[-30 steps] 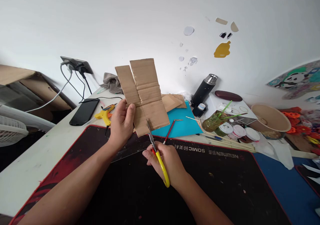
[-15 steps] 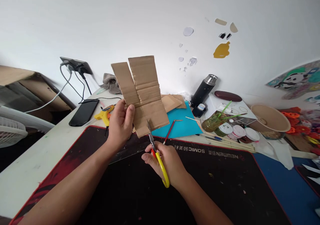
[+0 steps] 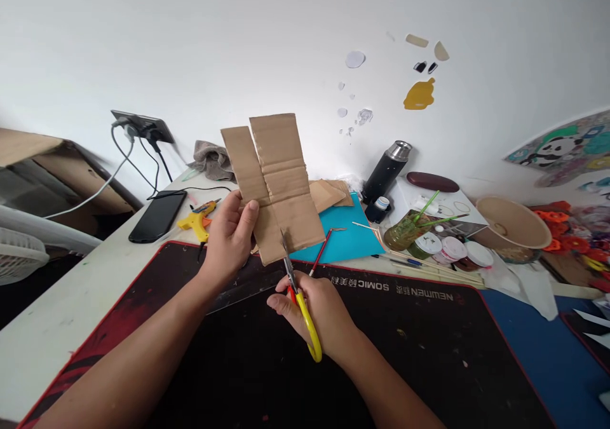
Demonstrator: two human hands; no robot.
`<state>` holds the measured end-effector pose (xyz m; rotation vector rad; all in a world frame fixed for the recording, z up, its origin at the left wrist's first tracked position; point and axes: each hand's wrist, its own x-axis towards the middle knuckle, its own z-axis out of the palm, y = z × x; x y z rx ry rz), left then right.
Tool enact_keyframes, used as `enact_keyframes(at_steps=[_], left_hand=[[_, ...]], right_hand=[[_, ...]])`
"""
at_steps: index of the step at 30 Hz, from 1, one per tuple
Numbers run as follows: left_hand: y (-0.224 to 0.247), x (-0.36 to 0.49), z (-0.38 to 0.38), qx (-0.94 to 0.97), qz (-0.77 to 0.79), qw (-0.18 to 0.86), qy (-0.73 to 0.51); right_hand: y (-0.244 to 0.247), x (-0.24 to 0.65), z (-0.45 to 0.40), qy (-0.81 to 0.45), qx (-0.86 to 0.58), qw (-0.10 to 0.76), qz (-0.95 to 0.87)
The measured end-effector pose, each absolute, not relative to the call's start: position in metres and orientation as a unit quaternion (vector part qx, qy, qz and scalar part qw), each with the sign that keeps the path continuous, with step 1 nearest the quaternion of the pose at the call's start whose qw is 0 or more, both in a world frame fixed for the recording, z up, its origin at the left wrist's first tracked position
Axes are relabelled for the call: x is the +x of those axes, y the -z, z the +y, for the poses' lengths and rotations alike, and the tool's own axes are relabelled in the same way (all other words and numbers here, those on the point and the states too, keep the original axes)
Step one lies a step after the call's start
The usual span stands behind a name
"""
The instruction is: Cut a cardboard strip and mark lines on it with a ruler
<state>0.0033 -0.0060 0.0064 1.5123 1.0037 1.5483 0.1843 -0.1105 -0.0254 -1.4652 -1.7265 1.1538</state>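
Observation:
My left hand (image 3: 232, 231) pinches a brown piece of cardboard (image 3: 286, 181) by its lower left edge, thumb on the near face. A slit runs down from the cardboard's top edge and splits its upper part into a narrow left strip and a wider right one. Creases cross the right strip. In my right hand (image 3: 320, 311) is a pair of scissors (image 3: 309, 327) with yellow and red handles. Their blades meet the cardboard's bottom edge, one blade showing in front of it. Behind the cardboard lie a blue sheet (image 3: 355, 241) and a red-handled paintbrush (image 3: 323, 251).
A black desk mat (image 3: 267, 365) covers the near desk. Leftward are a phone (image 3: 158, 216) and a yellow glue gun (image 3: 195, 220). Rightward stand a black thermos (image 3: 386, 171), a jar of cloudy liquid (image 3: 403, 232), paint pots (image 3: 450, 250) and a beige bowl (image 3: 515, 225).
The cardboard's top has dipped slightly and shifted a little to the right. Both hands keep their holds, and the scissors stay at the bottom edge.

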Motion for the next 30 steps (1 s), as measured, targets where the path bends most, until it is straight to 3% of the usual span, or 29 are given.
enact_keyframes(at_steps=[30], left_hand=[[0.0003,0.0057,-0.0065,0.586,0.411,0.337,-0.612]], right_hand=[[0.0266,0.1827,-0.1108,-0.315,-0.580,0.253,-0.708]])
